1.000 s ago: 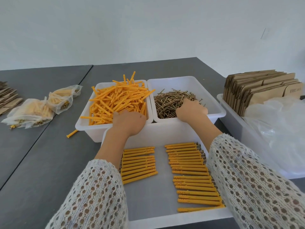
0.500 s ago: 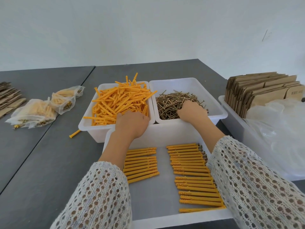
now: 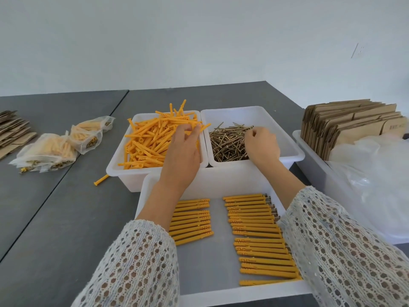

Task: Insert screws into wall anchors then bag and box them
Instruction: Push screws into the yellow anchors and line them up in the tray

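Note:
A white bin (image 3: 117, 171) holds a heap of loose orange wall anchors (image 3: 146, 142). Beside it on the right, a second white bin (image 3: 292, 151) holds brass screws (image 3: 228, 142). My left hand (image 3: 181, 160) reaches over the anchor heap, thumb and fingertips closing on an anchor near the top. My right hand (image 3: 261, 147) is in the screw bin with its fingers curled, pinching a screw. In the front tray (image 3: 221, 293) lie two rows of anchors with screws inserted: a short left row (image 3: 192, 220) and a longer right row (image 3: 254, 229).
Filled clear bags (image 3: 46, 151) lie on the grey table at left, near flat cardboard (image 3: 13, 134). One loose anchor (image 3: 101, 180) lies on the table by the anchor bin. A bin at right (image 3: 309, 165) holds folded cartons (image 3: 349, 127) and empty plastic bags (image 3: 380, 173).
Both hands have moved from the near edges of the bins further in: the left up onto the anchor heap, the right onto the screws.

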The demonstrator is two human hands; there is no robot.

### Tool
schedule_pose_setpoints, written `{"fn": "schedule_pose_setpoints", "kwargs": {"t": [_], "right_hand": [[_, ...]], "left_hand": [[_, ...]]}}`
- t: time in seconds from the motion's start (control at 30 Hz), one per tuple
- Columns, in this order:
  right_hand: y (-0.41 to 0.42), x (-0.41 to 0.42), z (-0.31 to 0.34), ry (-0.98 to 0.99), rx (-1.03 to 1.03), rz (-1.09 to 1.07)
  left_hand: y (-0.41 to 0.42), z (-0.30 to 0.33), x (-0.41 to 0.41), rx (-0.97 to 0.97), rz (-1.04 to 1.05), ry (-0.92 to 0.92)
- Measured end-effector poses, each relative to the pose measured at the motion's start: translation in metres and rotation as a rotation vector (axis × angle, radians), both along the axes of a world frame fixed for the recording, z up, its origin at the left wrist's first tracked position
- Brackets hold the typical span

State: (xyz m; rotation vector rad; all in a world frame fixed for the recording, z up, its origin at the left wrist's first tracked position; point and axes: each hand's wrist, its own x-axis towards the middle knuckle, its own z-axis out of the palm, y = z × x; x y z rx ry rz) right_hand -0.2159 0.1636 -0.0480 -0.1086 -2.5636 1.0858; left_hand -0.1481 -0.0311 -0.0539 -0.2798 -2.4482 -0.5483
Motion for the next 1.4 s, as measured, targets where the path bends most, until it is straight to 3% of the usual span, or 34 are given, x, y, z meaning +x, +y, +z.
{"fn": "schedule_pose_setpoints", "kwargs": {"t": [0.1, 0.27, 0.33, 0.5, 0.73, 0.9, 1.03, 1.4], "right_hand": [[-0.003, -0.001, 0.011, -0.042, -0.335, 0.034], [0.001, 0.001, 0.032, -0.396, -1.156, 0.211], [0.006, 0.002, 0.031, -0.452, -1.304, 0.332], [0.013, 0.004, 0.027, -0.428, -1.205, 0.474], [-0.009, 0.012, 0.021, -0.3, -0.839, 0.519], [-0.012, 0.016, 0.022, -0.225, -0.934, 0.457], [-0.012, 0.019, 0.024, -0.142, -0.997, 0.452], [-0.024, 0.028, 0.021, -0.063, -0.607, 0.594]], "left_hand": [[0.004, -0.001, 0.0, 0.087, -0.065, 0.105], [0.007, -0.001, -0.006, 0.209, -0.105, 0.136], [0.008, -0.002, -0.009, 0.224, -0.086, 0.09], [0.01, -0.006, -0.006, 0.046, 0.042, 0.037], [0.01, 0.0, -0.001, -0.034, 0.051, -0.024], [0.002, 0.0, -0.005, -0.08, -0.081, -0.18], [0.0, 0.001, -0.003, -0.082, -0.161, -0.189], [0.001, 0.0, -0.003, -0.092, -0.163, -0.175]]}}
